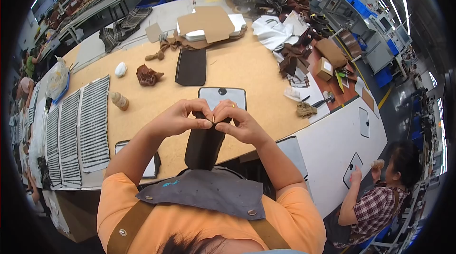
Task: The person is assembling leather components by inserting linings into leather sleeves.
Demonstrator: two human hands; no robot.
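Note:
Both my hands meet in front of me, gripping the top edge of a dark leather panel (204,147) that hangs down toward my apron. My left hand (186,115) pinches the edge between thumb and fingers. Right beside it, my right hand (240,123) pinches the same edge, fingertips nearly touching the left ones. A tiny gold-coloured bit (213,118) shows between the fingertips; its kind is too small to tell. Just beyond the hands lies a light grey panel (209,93) with dark edging and a round black spot, partly covered by my fingers.
A black leather piece (191,67) lies farther off. To the left are striped strip sheets (94,123), a bottle (119,101) and crumpled brown leather (148,76). Cardboard templates (213,23) are stacked at the back. At right, a co-worker (380,206) handles another panel (352,171).

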